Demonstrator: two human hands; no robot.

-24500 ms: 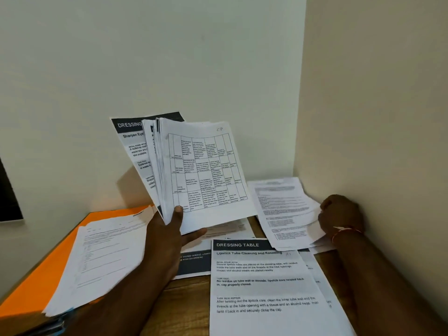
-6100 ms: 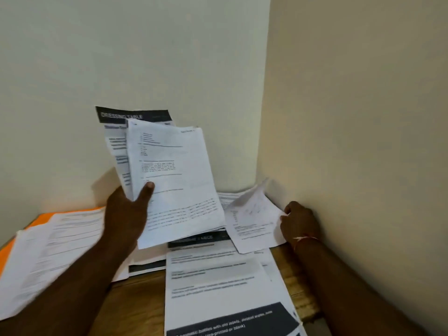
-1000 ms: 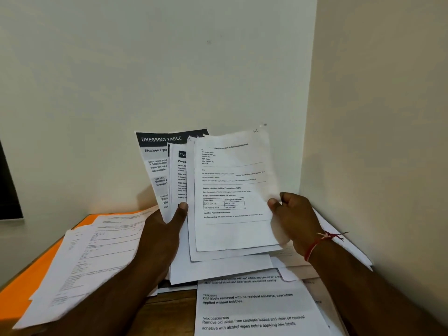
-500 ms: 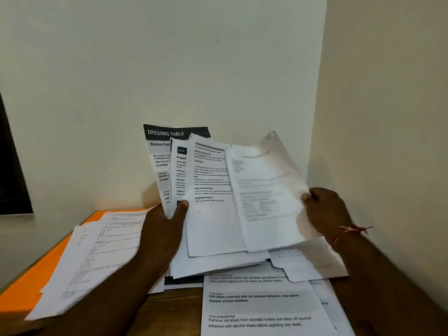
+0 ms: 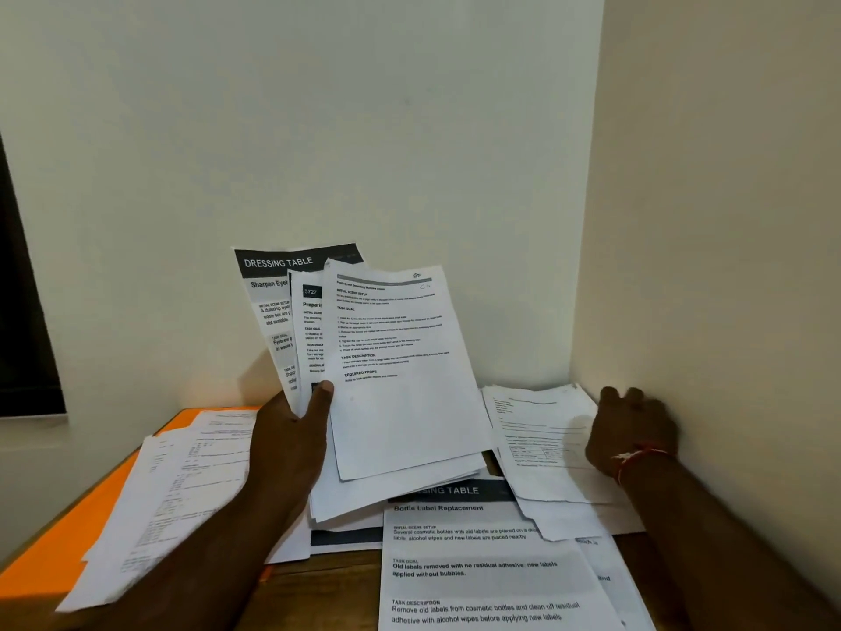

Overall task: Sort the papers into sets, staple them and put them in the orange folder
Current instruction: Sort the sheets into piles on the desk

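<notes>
A wooden table [image 5: 327, 594] abuts a pale back wall [image 5: 318, 129] and cream side wall [image 5: 728, 198], dark panel [image 5: 22, 311] at left.

Orange folder [image 5: 59, 557]: mostly under loose sheets [image 5: 182, 485], cut by the left and bottom edges. Stack [image 5: 405, 393] in left hand [image 5: 291, 439]: rear pages covered, only left strips show. The front page's fine print is too small to read. Bottle-label sheet [image 5: 482, 580]: heading part-covered, foot cut off. Right hand [image 5: 632, 432]: fingertips hidden, hold on corner sheet [image 5: 541, 444] unclear.
</notes>
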